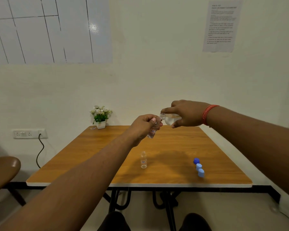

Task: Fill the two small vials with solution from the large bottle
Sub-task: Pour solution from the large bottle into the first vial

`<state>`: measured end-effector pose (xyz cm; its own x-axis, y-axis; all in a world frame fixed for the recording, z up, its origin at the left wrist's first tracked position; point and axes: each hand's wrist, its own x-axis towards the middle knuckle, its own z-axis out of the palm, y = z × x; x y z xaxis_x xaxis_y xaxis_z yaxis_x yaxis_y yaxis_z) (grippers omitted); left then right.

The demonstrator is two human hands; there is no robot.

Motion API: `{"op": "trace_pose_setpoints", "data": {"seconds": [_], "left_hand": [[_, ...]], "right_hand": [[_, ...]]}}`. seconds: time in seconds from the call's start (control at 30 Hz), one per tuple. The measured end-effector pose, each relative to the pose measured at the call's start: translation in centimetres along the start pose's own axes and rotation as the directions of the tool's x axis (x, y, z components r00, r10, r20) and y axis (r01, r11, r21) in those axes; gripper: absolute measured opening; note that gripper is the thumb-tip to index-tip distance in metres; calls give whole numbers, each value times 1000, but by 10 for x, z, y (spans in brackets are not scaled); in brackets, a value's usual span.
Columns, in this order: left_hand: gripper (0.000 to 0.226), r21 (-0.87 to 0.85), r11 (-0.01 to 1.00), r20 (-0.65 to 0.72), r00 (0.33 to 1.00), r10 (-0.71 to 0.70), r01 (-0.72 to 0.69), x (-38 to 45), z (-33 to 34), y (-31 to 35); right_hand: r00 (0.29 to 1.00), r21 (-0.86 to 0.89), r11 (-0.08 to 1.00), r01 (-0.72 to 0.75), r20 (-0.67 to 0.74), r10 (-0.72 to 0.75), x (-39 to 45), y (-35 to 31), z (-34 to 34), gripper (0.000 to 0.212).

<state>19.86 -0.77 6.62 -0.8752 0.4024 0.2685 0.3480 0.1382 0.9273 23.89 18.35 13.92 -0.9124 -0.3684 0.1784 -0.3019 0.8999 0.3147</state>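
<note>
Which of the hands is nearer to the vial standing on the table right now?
Left. The left hand holds the other vial up in the air almost straight above the standing vial. The right hand, tipping the large bottle, is higher and further to the right.

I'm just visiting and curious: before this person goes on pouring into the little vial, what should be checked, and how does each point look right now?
1. Left hand grips the held vial: ok.
2. Right hand grips the large bottle, tipped toward the vial: ok.
3. Bottle mouth meets the vial's opening: looks aligned, ok.
4. Liquid level in the held vial: cannot tell.
5. Second vial stands upright and uncapped on the table, ready: ok.
6. Three blue caps lie at the right, away from the pour: ok.
</note>
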Motion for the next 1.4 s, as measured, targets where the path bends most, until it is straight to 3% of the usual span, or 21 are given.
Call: {"op": "trace_pose_setpoints", "data": {"seconds": [1.4], "left_hand": [[26,-22,1000,2,1000,-10,10,3,1,-3]], "right_hand": [[1000,2,1000,-5,12,5,-3,1,0,70]]}}
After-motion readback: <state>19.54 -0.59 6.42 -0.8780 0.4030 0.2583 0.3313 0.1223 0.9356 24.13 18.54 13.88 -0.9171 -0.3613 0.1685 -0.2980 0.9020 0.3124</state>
